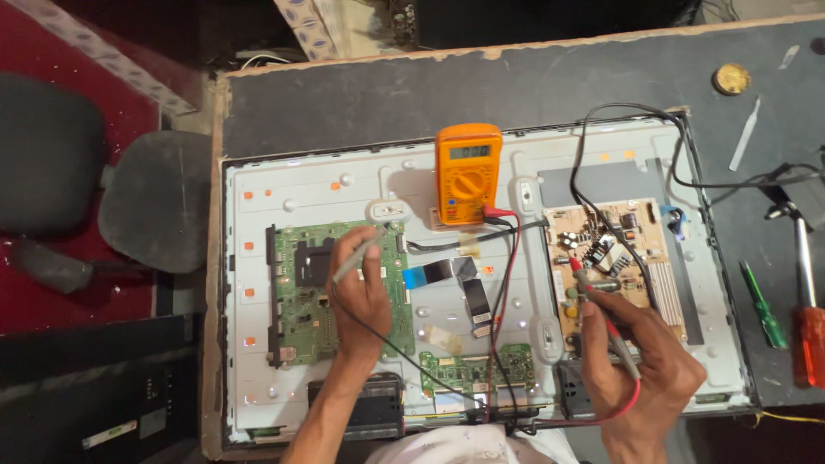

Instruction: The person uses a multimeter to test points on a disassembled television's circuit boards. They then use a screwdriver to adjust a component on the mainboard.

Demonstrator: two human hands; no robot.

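Hands, 2, each pinch 1 probe: left hand (361,288) over 1 green board (339,292), right hand (640,357) over 1 tan board (614,262).

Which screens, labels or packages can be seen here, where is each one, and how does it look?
Meter screen: on the orange meter at the panel's top middle; small grey rectangle with dark digits.
Label: bottom left, on a black box; thin pale strip.
Patterned box: top edge, behind the table; white with blue marks, partly cut off.
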